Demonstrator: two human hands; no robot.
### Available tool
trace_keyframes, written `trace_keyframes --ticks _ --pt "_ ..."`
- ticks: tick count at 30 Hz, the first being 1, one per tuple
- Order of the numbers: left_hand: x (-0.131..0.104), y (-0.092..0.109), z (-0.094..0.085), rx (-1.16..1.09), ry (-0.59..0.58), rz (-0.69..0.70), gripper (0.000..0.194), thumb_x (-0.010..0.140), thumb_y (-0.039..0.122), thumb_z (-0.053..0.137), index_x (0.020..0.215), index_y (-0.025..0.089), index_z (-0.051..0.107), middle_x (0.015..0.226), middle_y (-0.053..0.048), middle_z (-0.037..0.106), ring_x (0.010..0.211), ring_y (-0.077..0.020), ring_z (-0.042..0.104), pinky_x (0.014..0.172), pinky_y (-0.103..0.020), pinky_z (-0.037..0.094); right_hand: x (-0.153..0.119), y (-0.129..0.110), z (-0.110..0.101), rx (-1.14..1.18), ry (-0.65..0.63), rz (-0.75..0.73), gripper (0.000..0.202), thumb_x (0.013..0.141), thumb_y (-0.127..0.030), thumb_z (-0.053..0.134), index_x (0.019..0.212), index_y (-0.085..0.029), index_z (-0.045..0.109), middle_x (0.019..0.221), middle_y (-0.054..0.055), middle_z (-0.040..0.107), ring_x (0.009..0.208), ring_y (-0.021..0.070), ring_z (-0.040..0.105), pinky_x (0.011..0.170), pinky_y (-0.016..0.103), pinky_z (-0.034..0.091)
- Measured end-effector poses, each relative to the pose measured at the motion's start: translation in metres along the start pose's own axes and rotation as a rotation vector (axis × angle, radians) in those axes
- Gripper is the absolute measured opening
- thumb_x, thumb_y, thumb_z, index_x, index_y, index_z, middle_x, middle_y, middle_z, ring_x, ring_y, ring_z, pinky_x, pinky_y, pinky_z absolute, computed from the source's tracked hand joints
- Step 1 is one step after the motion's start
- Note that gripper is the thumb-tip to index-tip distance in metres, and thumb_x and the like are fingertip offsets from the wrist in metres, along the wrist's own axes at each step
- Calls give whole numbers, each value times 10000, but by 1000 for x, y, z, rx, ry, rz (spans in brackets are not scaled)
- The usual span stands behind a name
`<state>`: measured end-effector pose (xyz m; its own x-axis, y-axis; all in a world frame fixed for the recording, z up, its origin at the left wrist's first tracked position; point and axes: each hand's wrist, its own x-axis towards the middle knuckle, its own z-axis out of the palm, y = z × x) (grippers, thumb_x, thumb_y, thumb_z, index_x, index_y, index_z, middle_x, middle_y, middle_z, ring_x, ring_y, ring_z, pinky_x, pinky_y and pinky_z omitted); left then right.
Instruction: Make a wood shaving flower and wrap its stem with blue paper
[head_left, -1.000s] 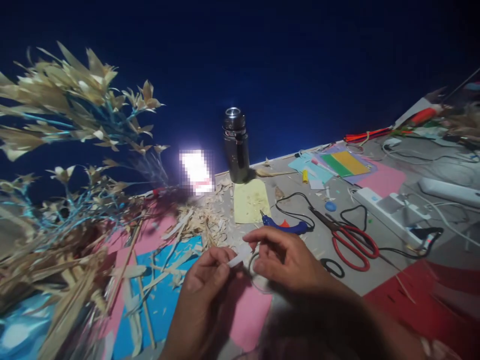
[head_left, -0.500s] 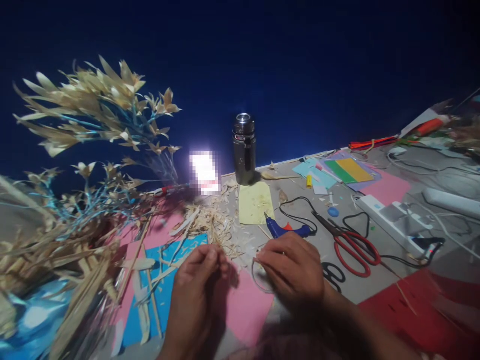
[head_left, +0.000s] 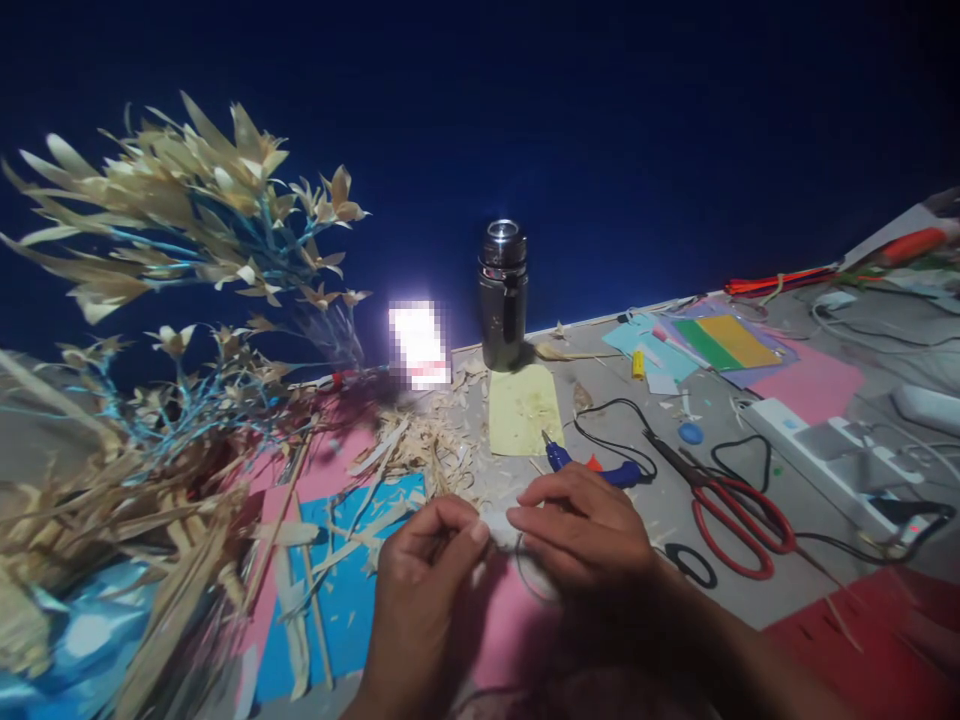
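Above the pink paper [head_left: 508, 618], a small white strip [head_left: 501, 528] spans the gap between my hands; whether it is husk or paper I cannot tell. My left hand [head_left: 435, 565] pinches its left end between thumb and forefinger. At its other end the fingertips of my right hand [head_left: 589, 530] close on it. A thin pale loop [head_left: 534, 580], like wire or thread, curves below my right fingers; what holds it is hidden. Just beyond that hand lies a blue glue gun [head_left: 619, 474], partly covered by it. Red-handled scissors [head_left: 739, 525] lie to the right.
Dried husk flowers [head_left: 225, 180] on blue stems rise at left, above heaped husks [head_left: 180, 560] and blue paper [head_left: 352, 590]. A dark flask [head_left: 504, 310] stands behind yellow paper [head_left: 525, 405]. At right are a power strip [head_left: 817, 465], cables and red sheets [head_left: 862, 640].
My left hand has moved right, toward my right hand, and its fingers now pinch the white strip, which now shows between both hands. The whole view has shifted slightly.
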<state>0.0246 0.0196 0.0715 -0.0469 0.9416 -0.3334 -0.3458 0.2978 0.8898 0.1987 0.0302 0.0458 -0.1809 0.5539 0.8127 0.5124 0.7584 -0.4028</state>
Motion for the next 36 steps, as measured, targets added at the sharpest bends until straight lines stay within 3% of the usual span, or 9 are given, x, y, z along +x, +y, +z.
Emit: trace_keyframes --ticks 4,5,9,11,15,21,25,29,36 --pt "6 -1 -6 68 101 63 261 698 324 857 665 177 645 557 36 585 515 -108 522 508 -200 419 12 -16 -18 -20 164 212 149 926 -106 634 980 -208 729 836 46 723 759 193 672 659 324 542" --pt "7 -2 -8 114 94 79 262 700 332 858 660 174 653 556 31 592 518 -109 525 512 -202 423 17 -21 -24 -34 147 223 139 934 -112 626 957 -211 720 811 36 713 749 185 666 652 311 531" --pt "6 -7 -10 224 -8 92 241 732 335 854 666 164 697 614 9 636 592 -122 564 578 -217 454 31 -34 -26 -69 -286 74 172 967 -127 542 879 -191 674 748 15 692 670 156 613 649 296 484" --pt "3 -9 -11 208 -41 87 215 741 322 853 685 164 719 653 -2 666 630 -131 584 610 -225 471 30 -33 -16 -201 -391 -14 218 949 -78 520 803 -178 648 738 37 680 701 177 613 661 314 467" --pt "1 -11 -14 175 -94 59 166 724 292 868 715 164 762 701 -21 721 671 -145 626 651 -231 495 20 -25 -2 -275 -387 -27 228 955 -56 525 804 -178 644 748 47 668 709 172 599 681 304 463" --pt "1 -11 -19 84 -133 -4 122 716 269 879 757 188 797 732 -23 772 673 -142 673 662 -218 519 17 -25 -5 -181 -405 19 247 1008 -109 482 850 -169 663 735 50 678 715 177 620 700 306 481" --pt "0 -11 -22 66 -215 -21 151 736 279 873 856 201 824 797 -58 808 777 -192 736 768 -269 562 14 -23 -5 -172 -372 58 204 1003 -114 502 884 -165 661 757 52 699 737 179 644 722 308 486" --pt "1 -13 -22 100 -159 -33 237 707 284 885 919 193 829 846 -79 820 785 -215 748 780 -301 577 10 -18 -3 -216 -394 36 167 1007 -120 504 930 -170 643 781 49 700 733 169 631 706 299 462" --pt "2 -19 -18 351 -52 122 98 754 283 821 763 190 792 761 -42 767 738 -193 686 690 -267 531 5 -15 4 -333 -458 5 178 1002 -152 535 844 -198 602 701 2 629 658 165 563 610 329 338"
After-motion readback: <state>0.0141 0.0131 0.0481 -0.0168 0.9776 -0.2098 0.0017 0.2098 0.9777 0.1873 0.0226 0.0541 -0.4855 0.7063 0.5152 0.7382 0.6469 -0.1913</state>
